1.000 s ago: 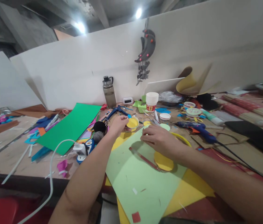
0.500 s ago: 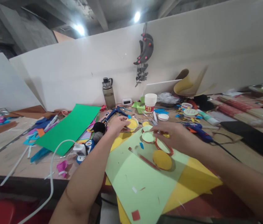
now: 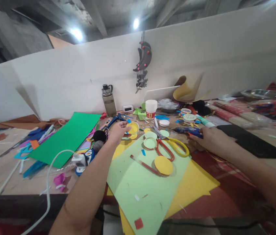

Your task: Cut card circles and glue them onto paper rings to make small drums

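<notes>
My left hand (image 3: 117, 130) reaches forward over the table, its fingers pinched together beside a small yellow round dish (image 3: 133, 127); what they pinch is too small to make out. My right hand (image 3: 210, 138) is stretched out to the right, with its fingers closed on the handle of a blue glue gun (image 3: 188, 131). Between the hands, scissors (image 3: 172, 148) with one red and one yellow handle lie on a light green sheet (image 3: 138, 186). A yellow disc (image 3: 163, 164), a red-rimmed pale green disc (image 3: 150, 143) and a red strip (image 3: 144, 164) also lie on the sheet.
A yellow sheet (image 3: 194, 182) lies under the green one. A bright green sheet (image 3: 67, 137), a water bottle (image 3: 108, 101), a paper cup (image 3: 151, 109), lids and paper scraps crowd the back. A black mat (image 3: 250, 143) lies at the right, a white cable (image 3: 47, 182) at the left.
My right hand has set the scissors down on the light green sheet and moved right onto the glue gun. My left hand has stayed by the yellow dish.
</notes>
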Tool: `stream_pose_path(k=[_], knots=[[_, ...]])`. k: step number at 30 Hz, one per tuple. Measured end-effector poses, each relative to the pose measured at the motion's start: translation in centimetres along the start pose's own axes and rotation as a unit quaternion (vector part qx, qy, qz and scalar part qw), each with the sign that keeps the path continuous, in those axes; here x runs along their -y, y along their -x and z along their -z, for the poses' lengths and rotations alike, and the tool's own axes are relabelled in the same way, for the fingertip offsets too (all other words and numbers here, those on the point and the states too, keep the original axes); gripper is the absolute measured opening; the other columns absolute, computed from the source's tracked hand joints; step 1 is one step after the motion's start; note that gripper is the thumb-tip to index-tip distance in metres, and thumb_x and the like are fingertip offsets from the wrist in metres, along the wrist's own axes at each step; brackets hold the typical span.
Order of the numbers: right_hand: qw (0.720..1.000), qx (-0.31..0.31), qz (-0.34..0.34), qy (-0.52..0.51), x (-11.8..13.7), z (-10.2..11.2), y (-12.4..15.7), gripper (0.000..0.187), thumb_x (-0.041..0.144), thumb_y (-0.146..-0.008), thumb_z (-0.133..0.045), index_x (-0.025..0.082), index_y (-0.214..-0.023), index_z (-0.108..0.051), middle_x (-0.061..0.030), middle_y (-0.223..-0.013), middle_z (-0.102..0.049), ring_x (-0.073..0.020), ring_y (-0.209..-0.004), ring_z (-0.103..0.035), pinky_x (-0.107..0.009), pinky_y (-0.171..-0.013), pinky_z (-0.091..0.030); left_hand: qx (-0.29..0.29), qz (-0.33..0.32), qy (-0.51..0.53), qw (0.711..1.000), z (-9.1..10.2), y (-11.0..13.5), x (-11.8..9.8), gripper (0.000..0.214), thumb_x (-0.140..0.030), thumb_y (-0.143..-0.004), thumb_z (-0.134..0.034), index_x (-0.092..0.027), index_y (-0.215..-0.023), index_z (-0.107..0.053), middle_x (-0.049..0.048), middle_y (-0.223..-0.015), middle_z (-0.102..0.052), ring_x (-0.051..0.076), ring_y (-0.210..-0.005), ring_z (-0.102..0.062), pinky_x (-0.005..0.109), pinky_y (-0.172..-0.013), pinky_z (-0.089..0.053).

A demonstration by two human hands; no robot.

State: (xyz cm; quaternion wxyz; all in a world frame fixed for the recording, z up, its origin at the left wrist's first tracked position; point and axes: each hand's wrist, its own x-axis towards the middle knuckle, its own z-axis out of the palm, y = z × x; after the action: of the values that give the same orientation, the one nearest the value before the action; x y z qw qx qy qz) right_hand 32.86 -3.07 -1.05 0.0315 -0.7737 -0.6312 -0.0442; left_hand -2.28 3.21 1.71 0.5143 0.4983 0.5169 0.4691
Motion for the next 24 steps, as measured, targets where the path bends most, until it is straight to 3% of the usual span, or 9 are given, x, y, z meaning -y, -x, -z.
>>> stream_pose_path(k=[3,9,14,18,24], knots=[[1.000,0.011,0.003,-0.004,0.3,-0.1,-0.2,0.048,0.041,-0.089,-0.054,0.001,-0.114,-0.056,-0.0302,-0.097,-0.068,-0.0384,-0.090,-0.066,-0.038,-0.067,-0.042,0.000,0.006,0.018,1.000,0.2,-0.2,0.1,0.035,-0.021,-0.055,-0.086,-0.014,-0.080,-0.064,0.0024,-0.080,-0.066,0.009,-0.062,-0.060,0.020,-0.053,-0.056],[0.998,0.046,-0.015,-0.051,-0.2,-0.6,-1.0,0.030,0.028,-0.085,-0.058,0.005,-0.103,-0.064,-0.0240,-0.084,-0.070,-0.0299,-0.077,-0.068,-0.032,-0.059,-0.041,-0.007,0.013,0.024,1.000,0.4,-0.3,0.2,0.035,-0.024,-0.055,-0.087,-0.015,-0.079,-0.063,0.0001,-0.075,-0.063,0.007,-0.059,-0.059,0.020,-0.053,-0.055],[0.995,0.041,-0.047,-0.078,-0.4,-0.7,-2.0,0.037,0.037,-0.085,-0.060,0.005,-0.102,-0.065,-0.0283,-0.095,-0.069,-0.0331,-0.081,-0.067,-0.034,-0.062,-0.041,0.009,0.039,0.007,0.999,0.4,-0.3,0.4,0.032,-0.021,-0.058,-0.085,-0.014,-0.082,-0.064,0.0020,-0.072,-0.065,0.010,-0.055,-0.060,0.023,-0.050,-0.055],[0.992,0.026,-0.055,-0.114,0.3,0.9,-2.1,0.029,0.031,-0.086,-0.058,0.007,-0.101,-0.065,-0.0236,-0.092,-0.069,-0.0295,-0.078,-0.065,-0.033,-0.061,-0.039,0.018,0.046,-0.083,0.995,0.5,-0.5,1.2,0.035,-0.019,-0.064,-0.079,-0.016,-0.096,-0.067,0.0033,-0.072,-0.069,0.014,-0.056,-0.063,0.024,-0.048,-0.052],[0.976,-0.002,-0.041,-0.214,2.6,3.7,-1.3,0.014,0.026,-0.084,-0.057,0.015,-0.092,-0.059,-0.0103,-0.079,-0.064,-0.0194,-0.064,-0.056,-0.029,-0.057,-0.037,0.007,0.016,-0.153,0.988,0.6,-1.0,2.5,0.028,-0.022,-0.062,-0.081,-0.015,-0.087,-0.072,0.0022,-0.064,-0.065,0.010,-0.046,-0.053,0.019,-0.039,-0.040]])
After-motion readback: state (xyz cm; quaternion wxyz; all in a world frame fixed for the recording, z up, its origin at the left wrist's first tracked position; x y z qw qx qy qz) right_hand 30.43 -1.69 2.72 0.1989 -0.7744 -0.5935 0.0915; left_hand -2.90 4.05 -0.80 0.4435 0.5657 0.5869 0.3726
